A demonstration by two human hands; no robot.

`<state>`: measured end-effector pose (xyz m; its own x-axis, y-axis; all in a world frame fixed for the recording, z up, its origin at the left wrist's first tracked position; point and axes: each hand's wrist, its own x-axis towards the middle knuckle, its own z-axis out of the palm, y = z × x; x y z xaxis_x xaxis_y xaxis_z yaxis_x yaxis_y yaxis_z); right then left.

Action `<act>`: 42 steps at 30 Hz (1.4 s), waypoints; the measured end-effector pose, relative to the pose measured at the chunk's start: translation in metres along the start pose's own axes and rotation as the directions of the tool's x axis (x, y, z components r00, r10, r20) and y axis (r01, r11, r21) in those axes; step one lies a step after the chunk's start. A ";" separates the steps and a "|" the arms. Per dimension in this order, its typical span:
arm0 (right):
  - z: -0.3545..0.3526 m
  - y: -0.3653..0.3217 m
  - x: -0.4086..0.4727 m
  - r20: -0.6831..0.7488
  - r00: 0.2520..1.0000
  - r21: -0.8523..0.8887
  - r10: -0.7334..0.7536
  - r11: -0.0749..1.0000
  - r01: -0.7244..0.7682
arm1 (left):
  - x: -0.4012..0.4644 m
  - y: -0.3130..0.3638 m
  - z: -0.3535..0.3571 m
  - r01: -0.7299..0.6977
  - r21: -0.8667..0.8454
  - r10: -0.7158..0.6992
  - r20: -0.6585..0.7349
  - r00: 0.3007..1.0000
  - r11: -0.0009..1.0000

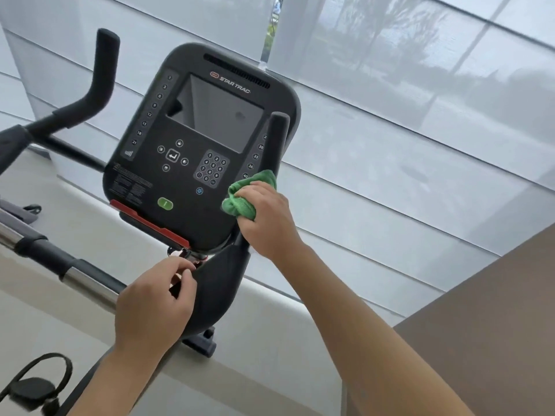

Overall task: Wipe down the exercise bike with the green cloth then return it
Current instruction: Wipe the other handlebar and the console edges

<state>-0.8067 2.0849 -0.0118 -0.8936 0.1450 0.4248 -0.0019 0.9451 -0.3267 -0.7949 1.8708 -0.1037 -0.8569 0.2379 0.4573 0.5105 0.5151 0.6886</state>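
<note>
Head view: my right hand [264, 217] grip clamps the bunched green cloth [244, 195] against the console [192, 139]; left hand [153, 310] curls around the post; I should press evenly.

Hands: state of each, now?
Left hand: closed on the bike frame under the console.
Right hand: closed on the green cloth.

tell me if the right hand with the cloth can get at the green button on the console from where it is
Probably yes. The right hand holds the green cloth against the console's lower right edge, and the green button sits uncovered just to its left on the same face, nothing between.
</note>
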 end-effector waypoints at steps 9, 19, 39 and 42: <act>0.011 -0.006 -0.064 -0.055 0.997 0.283 -0.050 0.957 0.064 | 0.001 0.001 0.002 0.027 0.070 -0.027 0.002 1.000 0.997; 0.006 0.000 -0.099 -0.069 0.992 0.553 0.101 0.832 -0.046 | -0.023 0.030 0.021 0.066 -0.009 -0.066 0.023 0.998 0.998; 0.032 0.059 -0.156 0.180 0.984 0.714 0.008 0.687 -0.136 | -0.101 0.069 0.046 0.085 0.341 -0.104 0.036 0.994 0.936; 0.039 0.055 -0.182 0.230 0.973 0.725 0.019 0.664 -0.184 | -0.111 0.074 0.039 0.096 0.300 -0.117 0.051 0.992 0.949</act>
<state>-0.6620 2.0987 -0.1401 -0.9727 0.0916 0.2132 -0.1622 0.3886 -0.9070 -0.6652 1.9146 -0.1257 -0.9131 0.2181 0.3446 0.3806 0.7588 0.5285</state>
